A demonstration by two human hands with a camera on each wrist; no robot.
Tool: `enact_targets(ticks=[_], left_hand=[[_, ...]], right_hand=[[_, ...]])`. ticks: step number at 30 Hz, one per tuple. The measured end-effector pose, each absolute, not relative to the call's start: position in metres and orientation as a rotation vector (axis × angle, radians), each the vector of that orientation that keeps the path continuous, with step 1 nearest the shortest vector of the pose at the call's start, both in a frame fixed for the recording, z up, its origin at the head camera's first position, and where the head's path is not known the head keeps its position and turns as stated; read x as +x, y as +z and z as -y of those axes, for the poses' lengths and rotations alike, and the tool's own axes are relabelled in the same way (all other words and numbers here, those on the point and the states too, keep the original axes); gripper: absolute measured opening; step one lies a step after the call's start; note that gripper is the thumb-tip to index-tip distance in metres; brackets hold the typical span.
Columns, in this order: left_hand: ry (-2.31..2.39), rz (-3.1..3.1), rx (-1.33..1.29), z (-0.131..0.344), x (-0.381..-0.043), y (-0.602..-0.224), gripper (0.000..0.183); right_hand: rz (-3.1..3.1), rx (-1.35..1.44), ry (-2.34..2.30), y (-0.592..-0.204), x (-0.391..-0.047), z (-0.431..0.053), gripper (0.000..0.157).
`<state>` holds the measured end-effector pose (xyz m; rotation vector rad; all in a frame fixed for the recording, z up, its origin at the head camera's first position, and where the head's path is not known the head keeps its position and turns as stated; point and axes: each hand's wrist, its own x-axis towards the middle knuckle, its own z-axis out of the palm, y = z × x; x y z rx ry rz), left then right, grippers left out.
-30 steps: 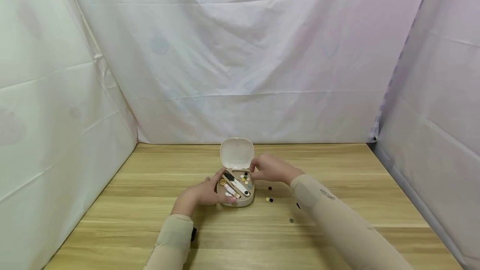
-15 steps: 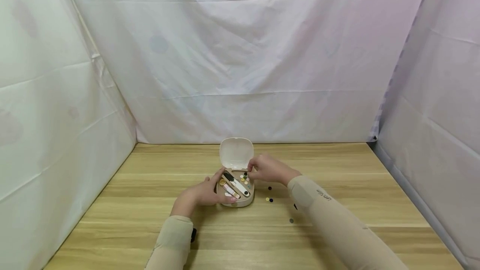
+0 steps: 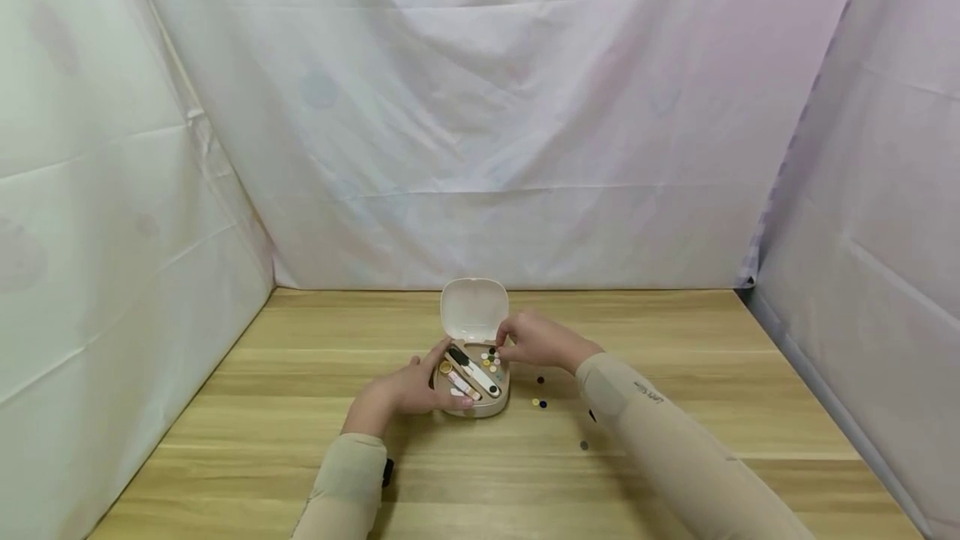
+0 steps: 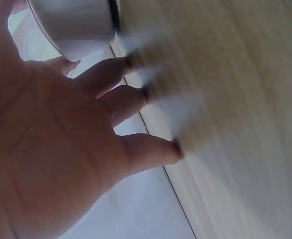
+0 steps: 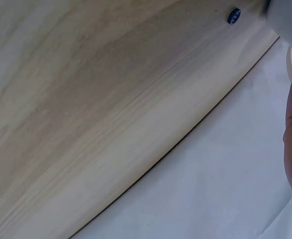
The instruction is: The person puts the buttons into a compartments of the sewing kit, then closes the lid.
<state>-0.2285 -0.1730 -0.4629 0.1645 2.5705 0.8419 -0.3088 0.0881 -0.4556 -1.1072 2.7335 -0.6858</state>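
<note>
A small cream sewing box (image 3: 476,411) stands on the table with its lid (image 3: 474,309) raised at the back. My left hand (image 3: 411,386) grips its left side, thumb over the front rim and index finger toward the hinge. In the left wrist view, the other fingers (image 4: 153,152) touch the tabletop. Inside lie a black-and-white tool (image 3: 474,371), a pale strip with a gold ring-like end (image 3: 459,378), and several coloured buttons (image 3: 486,362). My right hand (image 3: 542,338) reaches over the button compartment with thumb and index finger bent together; whether a button is between them is too small to see.
On the wooden table (image 3: 300,440), right of the box, lie a black button (image 3: 540,380), a yellow button (image 3: 536,402), a dark blue button (image 3: 543,404) and a grey button (image 3: 584,445). A dark piece (image 3: 592,415) shows beside the right sleeve. White cloth (image 3: 480,148) hangs around the table.
My right hand has shifted slightly left, farther over the button compartment. The left hand keeps its place on the box, and the buttons on the table have not moved.
</note>
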Motion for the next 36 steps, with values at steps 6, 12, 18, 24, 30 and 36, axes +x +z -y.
enact_targets(ticks=[6,12,18,24,30,36], left_hand=[[0.826,-2.574,0.163,0.173,-0.230,-0.463,0.123],[0.822,-2.580,0.172,0.174,-0.232,-0.463,0.123],[0.813,-2.581,0.159,0.176,-0.229,-0.463,0.122],[0.811,-2.594,0.176,0.176,-0.229,-0.462,0.122],[0.803,-2.595,0.189,0.174,-0.228,-0.463,0.122],[0.778,-2.609,0.173,0.176,-0.226,-0.460,0.124]], right_hand=[[-2.719,-1.063,-0.712,-0.450,-0.308,-0.093,0.015],[-2.733,-1.089,-0.694,-0.444,-0.307,-0.100,0.015],[-2.738,-1.064,-0.654,-0.437,-0.302,-0.109,0.015],[-2.706,-1.068,-0.659,-0.430,-0.291,-0.126,0.018],[-2.713,-1.072,-0.621,-0.428,-0.273,-0.147,0.020],[-2.673,-1.110,-0.586,-0.434,-0.251,-0.166,0.017]])
